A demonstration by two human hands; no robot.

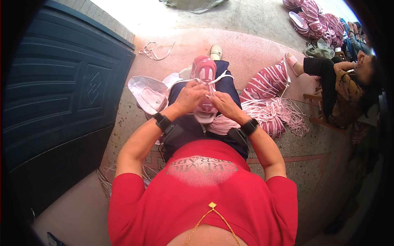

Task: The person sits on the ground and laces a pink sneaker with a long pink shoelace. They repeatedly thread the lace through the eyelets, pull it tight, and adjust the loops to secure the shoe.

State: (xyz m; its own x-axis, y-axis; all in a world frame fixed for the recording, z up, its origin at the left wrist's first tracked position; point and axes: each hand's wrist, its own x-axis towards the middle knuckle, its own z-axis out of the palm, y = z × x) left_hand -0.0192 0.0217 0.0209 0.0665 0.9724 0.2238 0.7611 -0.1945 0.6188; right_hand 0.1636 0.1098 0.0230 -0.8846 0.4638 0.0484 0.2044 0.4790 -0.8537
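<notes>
A pink shoe [204,65] rests on my lap between my thighs, its toe pointing away from me. A pale shoelace [223,76] crosses its front, with loose parts hanging out to both sides. Over the shoe's left side, my left hand [192,96] is closed, its fingertips pinching the lace near the eyelets. My right hand [225,105] is also closed, thumb and finger pinched on the lace at the shoe's middle. The two hands' fingertips nearly meet, and they hide part of the lacing.
Pale shoe uppers [151,96] lie by my left leg. Bundled pink uppers [266,82] and a heap of pink laces [275,112] are at my right. A loose lace [156,51] lies on the floor ahead. A blue door [69,78] stands left; another person [347,90] sits at right.
</notes>
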